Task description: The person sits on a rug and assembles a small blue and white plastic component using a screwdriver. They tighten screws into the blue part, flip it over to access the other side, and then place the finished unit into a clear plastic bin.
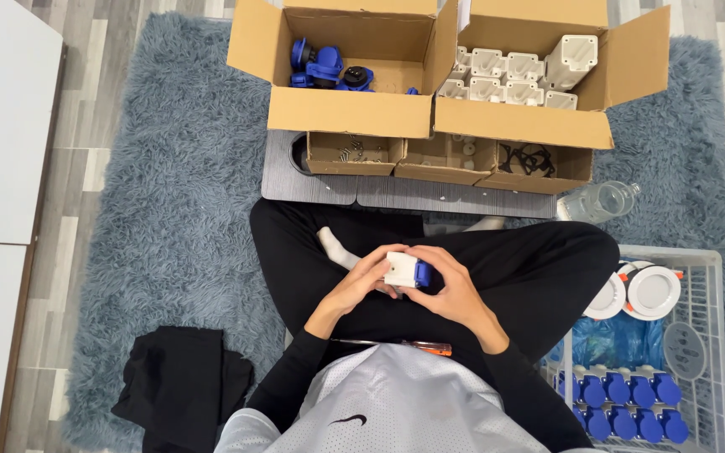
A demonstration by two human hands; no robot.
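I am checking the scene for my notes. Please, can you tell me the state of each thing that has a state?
Left hand: gripping the white-and-blue part.
Right hand: gripping the same part.
Left cardboard box: open, few blue parts inside.
Right cardboard box: open, white parts in rows.
Plastic bottle: lying on its side.
White basket: partly filled.

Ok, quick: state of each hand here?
Left hand: closed on the white and blue part.
Right hand: closed on the same part, from the other side.
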